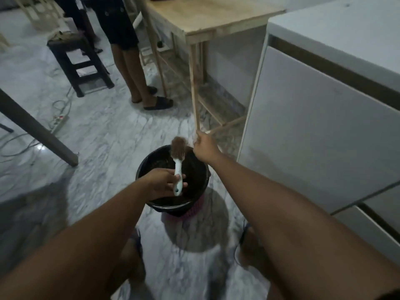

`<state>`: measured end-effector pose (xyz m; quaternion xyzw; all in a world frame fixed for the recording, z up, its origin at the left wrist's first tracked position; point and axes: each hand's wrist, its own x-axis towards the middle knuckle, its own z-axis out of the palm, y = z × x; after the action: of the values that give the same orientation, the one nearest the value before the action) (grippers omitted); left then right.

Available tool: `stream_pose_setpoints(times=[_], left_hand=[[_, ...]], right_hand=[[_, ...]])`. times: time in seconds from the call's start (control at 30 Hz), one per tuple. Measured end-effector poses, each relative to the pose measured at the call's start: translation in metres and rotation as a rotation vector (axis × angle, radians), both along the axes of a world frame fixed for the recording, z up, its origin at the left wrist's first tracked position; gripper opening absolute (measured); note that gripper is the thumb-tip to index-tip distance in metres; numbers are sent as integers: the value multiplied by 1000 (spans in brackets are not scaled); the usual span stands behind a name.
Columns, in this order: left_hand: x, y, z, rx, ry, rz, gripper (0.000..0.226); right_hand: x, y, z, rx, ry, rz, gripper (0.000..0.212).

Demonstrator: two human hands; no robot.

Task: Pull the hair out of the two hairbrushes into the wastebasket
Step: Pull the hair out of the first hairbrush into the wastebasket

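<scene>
My left hand (162,182) grips the white handle of a hairbrush (178,167) and holds it over the black-lined wastebasket (151,204). The brush head points away from me and is covered by a brown clump of hair (178,143). My right hand (204,148) hovers just right of the brush head, above the basket's far rim, with its fingers pinched together. Whether strands are between those fingers is too fine to tell. Only one hairbrush is in view.
The basket stands on a marble floor between my feet. A white cabinet (313,126) is at the right, a light wooden table (207,20) beyond. Another person's legs (134,79) and a dark stool (80,61) are at the back left. Cables lie at left.
</scene>
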<state>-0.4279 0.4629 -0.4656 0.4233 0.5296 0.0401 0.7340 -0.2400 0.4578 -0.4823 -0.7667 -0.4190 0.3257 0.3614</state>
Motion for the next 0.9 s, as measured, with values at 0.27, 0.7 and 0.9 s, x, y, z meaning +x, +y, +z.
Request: stream_pose_setpoints(times=[0.27,0.7,0.9], left_hand=[[-46,51,-58,-179,-75,46,21],[-38,66,-146,-265,65,167,18],[-32,53,-154,-207,93,236,21]], right_hand=[[-54,60,-64,-88,441,-137,40],[-56,74,-139,-56,269,-284,14],[-59,64,-144,74,73,-396,18]])
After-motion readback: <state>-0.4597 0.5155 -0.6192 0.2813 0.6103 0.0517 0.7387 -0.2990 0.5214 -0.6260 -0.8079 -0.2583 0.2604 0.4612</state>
